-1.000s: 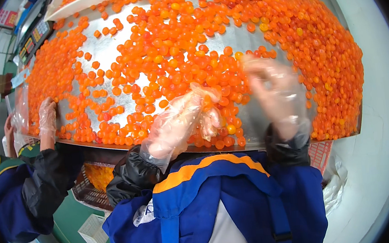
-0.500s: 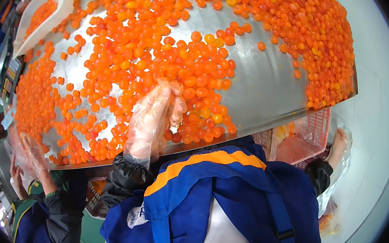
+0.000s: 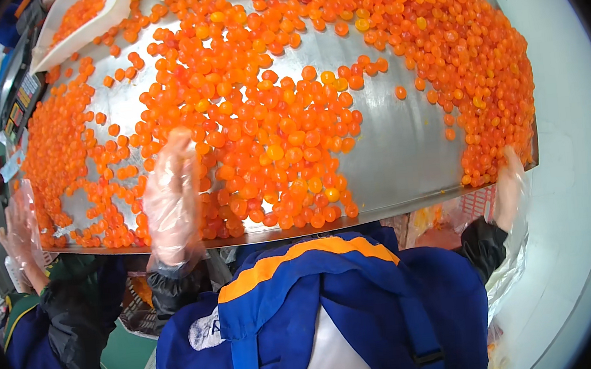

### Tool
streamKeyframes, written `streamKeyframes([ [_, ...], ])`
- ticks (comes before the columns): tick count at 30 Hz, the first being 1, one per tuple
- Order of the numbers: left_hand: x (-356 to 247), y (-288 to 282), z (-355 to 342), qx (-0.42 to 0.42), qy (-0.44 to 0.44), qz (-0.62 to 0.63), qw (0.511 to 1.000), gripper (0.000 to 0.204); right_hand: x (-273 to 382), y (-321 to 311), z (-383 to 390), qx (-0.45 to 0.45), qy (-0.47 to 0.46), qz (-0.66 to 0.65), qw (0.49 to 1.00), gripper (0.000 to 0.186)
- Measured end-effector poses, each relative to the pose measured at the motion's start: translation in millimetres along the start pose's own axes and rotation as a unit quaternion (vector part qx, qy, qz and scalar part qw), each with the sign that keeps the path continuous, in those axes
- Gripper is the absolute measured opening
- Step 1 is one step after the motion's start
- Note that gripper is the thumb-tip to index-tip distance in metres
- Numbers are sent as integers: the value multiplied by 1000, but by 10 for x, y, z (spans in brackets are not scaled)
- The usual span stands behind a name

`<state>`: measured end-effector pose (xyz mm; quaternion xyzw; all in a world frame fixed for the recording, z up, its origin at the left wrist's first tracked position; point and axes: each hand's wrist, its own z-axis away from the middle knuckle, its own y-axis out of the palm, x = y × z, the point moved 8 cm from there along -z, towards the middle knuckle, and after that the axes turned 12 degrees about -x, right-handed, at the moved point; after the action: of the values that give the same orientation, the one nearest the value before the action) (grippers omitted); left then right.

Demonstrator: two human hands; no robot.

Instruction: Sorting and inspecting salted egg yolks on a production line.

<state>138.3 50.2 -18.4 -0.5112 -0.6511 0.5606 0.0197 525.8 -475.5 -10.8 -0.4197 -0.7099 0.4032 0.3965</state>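
Note:
Orange, ball-shaped egg yolks [image 3: 256, 132], a few of them yellower, lie spread over a metal table [image 3: 397, 140]. My left hand [image 3: 171, 206], in a clear plastic glove, is over the near left part of the yolks, its fingers stretched out and held close together. Nothing shows in it. At the near right corner, my right hand [image 3: 510, 190], also in clear plastic, reaches over the rim to the edge of a thick heap of yolks [image 3: 476, 84]. Its fingers look extended; the tips are partly lost against the yolks.
A white tray [image 3: 88, 27] with yolks stands at the far left. Below the near rim is a red plastic basket [image 3: 476, 204]. Another person's gloved hand [image 3: 23, 240] is at the table's left end. A pale floor [image 3: 570, 195] lies to the right.
My left hand has moved left from the middle yolks, and its curled fingers have straightened. My right hand has risen from beside the basket to the table's corner. The other person's hand shifted left.

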Motion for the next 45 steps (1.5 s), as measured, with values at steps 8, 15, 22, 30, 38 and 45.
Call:
streamKeyframes([
  [8, 788, -286, 504, 65, -222, 153, 961, 25, 2474, 1303, -535, 65, -214, -180, 958, 36],
  [15, 593, -509, 616, 7, -95, -54, 994, 18, 3418, 1367, -369, 214, -197, -103, 951, 27],
  [22, 284, -236, 422, 62, -83, -46, 994, 20, 3270, 1602, -428, 247, -231, -96, 936, 25],
  [30, 118, -141, 304, 56, -42, -20, 997, 22, 3237, 1829, -351, 304, -208, -95, 925, 24],
  [38, -119, -18, 128, 58, -80, 73, 992, 26, 3361, 1593, -331, 250, -210, -34, 945, 26],
  [45, -479, 360, -111, 138, -170, 297, 929, 44, 3982, 546, -15, 235, -290, -392, 841, 22],
])
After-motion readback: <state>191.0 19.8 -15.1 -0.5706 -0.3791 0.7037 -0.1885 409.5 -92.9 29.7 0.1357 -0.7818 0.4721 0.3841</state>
